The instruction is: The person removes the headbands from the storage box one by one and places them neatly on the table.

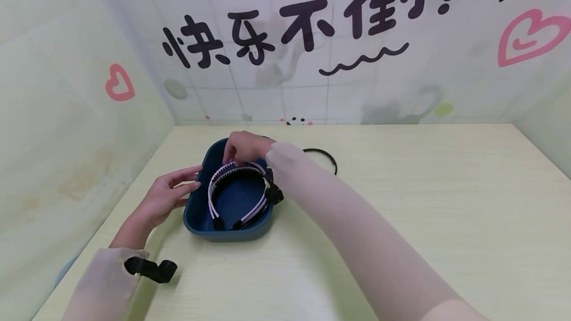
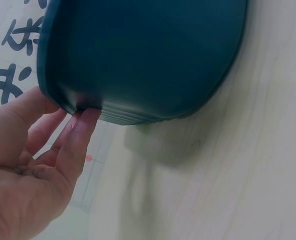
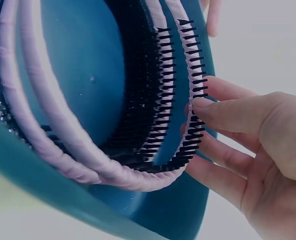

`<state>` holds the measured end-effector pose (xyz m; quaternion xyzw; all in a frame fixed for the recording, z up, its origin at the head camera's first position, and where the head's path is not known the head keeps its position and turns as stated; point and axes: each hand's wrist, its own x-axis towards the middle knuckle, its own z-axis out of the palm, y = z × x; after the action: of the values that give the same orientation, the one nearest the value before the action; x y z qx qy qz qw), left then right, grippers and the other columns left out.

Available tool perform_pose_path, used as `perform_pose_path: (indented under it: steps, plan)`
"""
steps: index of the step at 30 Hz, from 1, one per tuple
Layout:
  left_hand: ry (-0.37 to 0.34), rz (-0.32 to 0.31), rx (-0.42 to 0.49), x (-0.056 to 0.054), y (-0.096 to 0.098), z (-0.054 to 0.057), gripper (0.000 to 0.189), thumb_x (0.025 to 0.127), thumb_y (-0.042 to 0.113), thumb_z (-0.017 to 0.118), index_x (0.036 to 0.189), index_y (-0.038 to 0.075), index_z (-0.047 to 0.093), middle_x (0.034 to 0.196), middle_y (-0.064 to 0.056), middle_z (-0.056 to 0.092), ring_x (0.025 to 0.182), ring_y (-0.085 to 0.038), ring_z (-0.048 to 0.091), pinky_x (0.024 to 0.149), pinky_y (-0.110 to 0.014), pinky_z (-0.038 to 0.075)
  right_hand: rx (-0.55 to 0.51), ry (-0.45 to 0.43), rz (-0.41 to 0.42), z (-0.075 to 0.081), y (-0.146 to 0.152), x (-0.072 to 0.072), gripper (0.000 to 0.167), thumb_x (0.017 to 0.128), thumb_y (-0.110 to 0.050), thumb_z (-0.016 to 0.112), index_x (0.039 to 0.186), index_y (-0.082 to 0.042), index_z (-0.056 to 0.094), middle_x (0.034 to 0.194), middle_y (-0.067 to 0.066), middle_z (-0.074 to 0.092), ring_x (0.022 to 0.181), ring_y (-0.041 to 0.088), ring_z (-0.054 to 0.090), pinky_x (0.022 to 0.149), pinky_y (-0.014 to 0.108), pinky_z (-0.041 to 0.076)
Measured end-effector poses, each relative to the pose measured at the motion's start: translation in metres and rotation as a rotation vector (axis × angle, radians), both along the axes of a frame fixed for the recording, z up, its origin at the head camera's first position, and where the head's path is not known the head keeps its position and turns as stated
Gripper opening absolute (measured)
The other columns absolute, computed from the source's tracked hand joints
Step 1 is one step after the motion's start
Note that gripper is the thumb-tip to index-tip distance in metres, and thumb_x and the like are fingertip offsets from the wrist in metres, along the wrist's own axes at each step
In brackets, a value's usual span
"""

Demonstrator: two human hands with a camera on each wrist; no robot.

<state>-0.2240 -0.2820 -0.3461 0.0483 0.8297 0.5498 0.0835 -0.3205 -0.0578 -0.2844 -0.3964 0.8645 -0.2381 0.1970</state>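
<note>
In the head view a dark blue open-topped box (image 1: 252, 234) stands on the table with several toothed headbands in it. My right hand (image 1: 245, 147) is over its far side. In the right wrist view the right hand (image 3: 257, 135) pinches a pale lilac headband (image 3: 53, 85) with black teeth between thumb and fingers. A second lilac headband (image 3: 10, 65) and a black toothed headband (image 3: 138, 75) lie close beside it. My left hand (image 1: 167, 194) touches the left wall of the box with fingers extended; the left wrist view shows the fingertips (image 2: 90, 116) against the outer wall.
A black toothed headband (image 1: 327, 155) lies on the pale table (image 1: 424, 212) right of the box, partly hidden behind the right sleeve (image 1: 339, 212). Printed cloth with dark lettering (image 1: 303, 24) hangs behind the table; another sheet (image 1: 67, 113) borders it on the left.
</note>
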Motion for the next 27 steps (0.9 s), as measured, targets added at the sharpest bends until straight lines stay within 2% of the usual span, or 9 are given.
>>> perform_pose_path:
  steps: [15, 22, 27]
  plan:
    - [0.000, -0.004, -0.013, 0.000, 0.000, 0.001, 0.057, 0.092, 0.027, 0.057, 0.140, 0.005, 0.036, 0.128, -0.018, 0.043, 0.095, -0.005, 0.055, 0.077, -0.029, 0.050, -0.032, 0.015, 0.057, 0.022, 0.003, 0.005, 0.032, 0.084, 0.011, 0.055, 0.109, -0.005, 0.068, 0.102, 0.006, 0.065, 0.089, 0.012, 0.056, 0.077, 0.017, 0.045]
    - [0.016, -0.010, 0.020, 0.000, 0.000, 0.001, 0.054, 0.091, 0.025, 0.058, 0.137, 0.004, 0.041, 0.112, 0.001, 0.053, 0.092, -0.005, 0.056, 0.075, -0.029, 0.051, -0.052, 0.040, 0.081, 0.033, 0.005, 0.010, 0.030, 0.085, 0.008, 0.055, 0.110, -0.004, 0.067, 0.103, 0.007, 0.064, 0.090, 0.013, 0.056, 0.078, 0.018, 0.045]
    - [0.014, -0.010, 0.056, 0.000, 0.000, -0.001, 0.045, 0.090, 0.023, 0.060, 0.133, 0.012, 0.049, 0.106, 0.008, 0.056, 0.090, -0.005, 0.057, 0.073, -0.028, 0.051, -0.049, 0.080, 0.097, 0.042, 0.008, 0.011, 0.028, 0.086, 0.005, 0.057, 0.109, -0.005, 0.068, 0.101, 0.005, 0.065, 0.089, 0.012, 0.057, 0.078, 0.018, 0.045]
